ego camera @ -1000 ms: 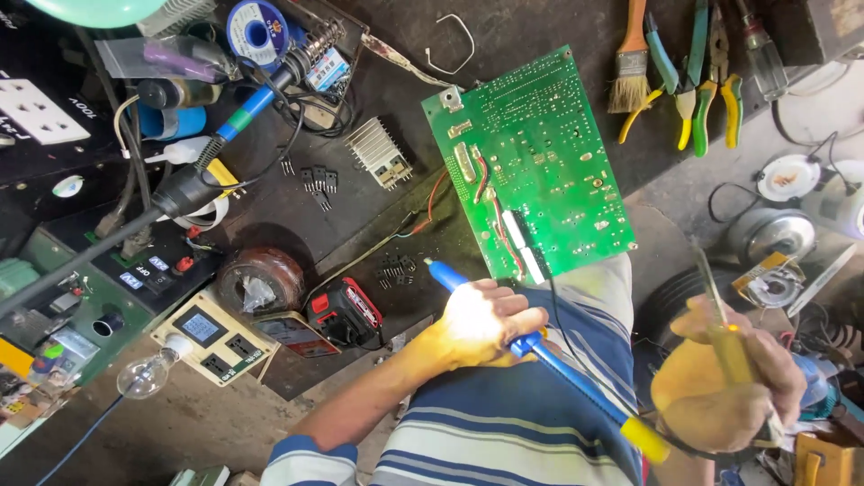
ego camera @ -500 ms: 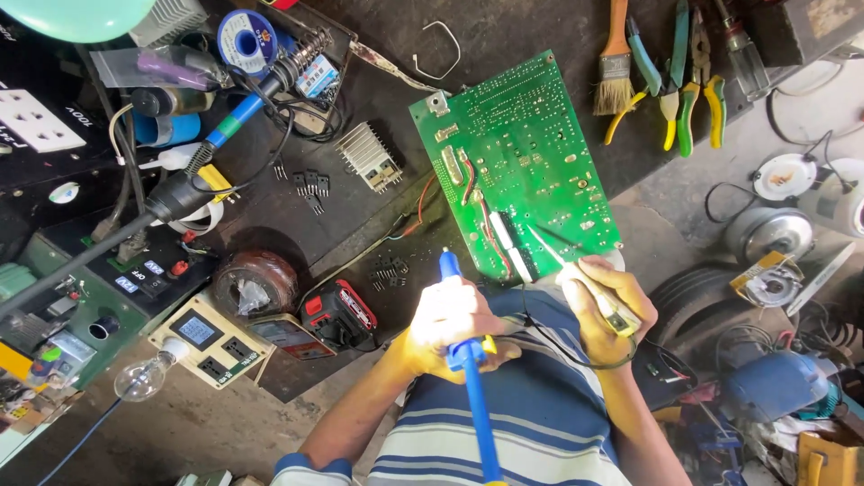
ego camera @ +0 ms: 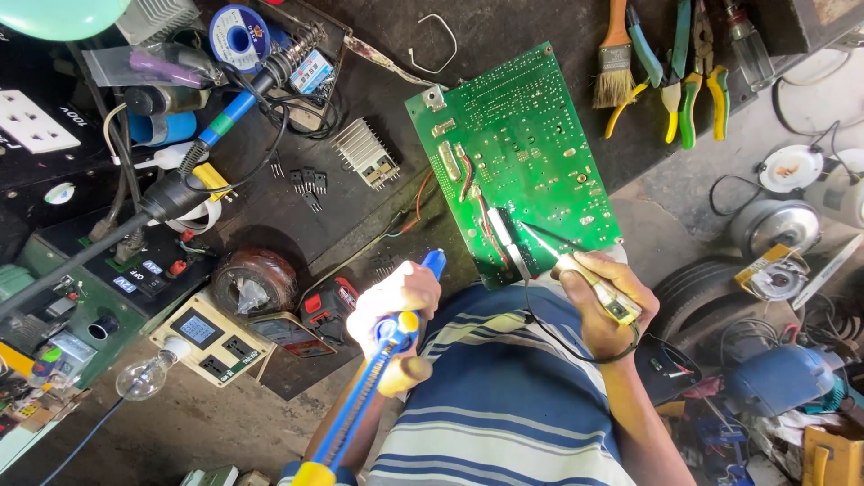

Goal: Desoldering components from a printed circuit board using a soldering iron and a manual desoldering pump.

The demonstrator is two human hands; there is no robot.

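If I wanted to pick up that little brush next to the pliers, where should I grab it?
Grab the brush by its orange wooden handle, not the bristles. The handle is bare and narrow, so it looks easy to pinch. Come in from the left, where the bench is open; the pliers lie close on its right.

A green circuit board (ego camera: 515,157) lies flat, tilted; a blue-and-yellow desoldering pump (ego camera: 373,369) points upward; tweezers (ego camera: 576,261), probably, touch the board.
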